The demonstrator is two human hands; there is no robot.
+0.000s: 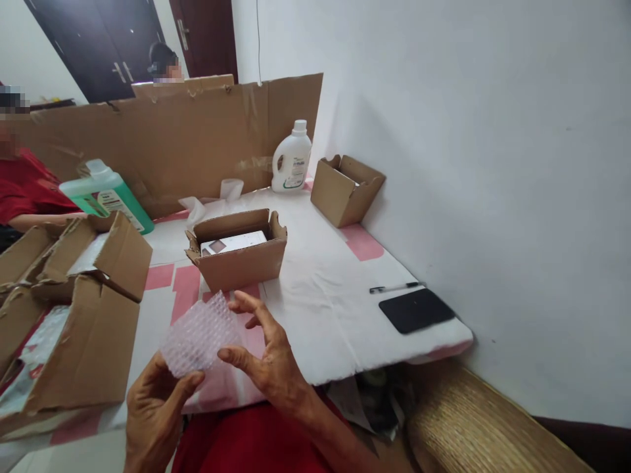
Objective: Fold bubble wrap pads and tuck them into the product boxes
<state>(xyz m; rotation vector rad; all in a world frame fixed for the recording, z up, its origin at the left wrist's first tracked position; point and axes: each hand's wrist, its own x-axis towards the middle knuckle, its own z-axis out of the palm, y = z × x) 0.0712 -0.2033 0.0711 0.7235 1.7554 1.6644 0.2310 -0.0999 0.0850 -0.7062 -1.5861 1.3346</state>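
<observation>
Both my hands hold a small sheet of clear bubble wrap (200, 335) just above the near edge of the table. My left hand (155, 410) pinches its lower edge with the thumb. My right hand (269, 358) grips the right side with curled fingers. Straight behind the wrap stands a small open cardboard box (241, 263) with a white packet (231, 243) inside it.
A large open carton (83, 341) stands at my left. A green jug (111, 194), a white bottle (292, 159), another open box (345, 190), a pen (394, 287) and a black pad (417, 310) lie on the table (320, 309). A person in red (24, 190) sits at far left.
</observation>
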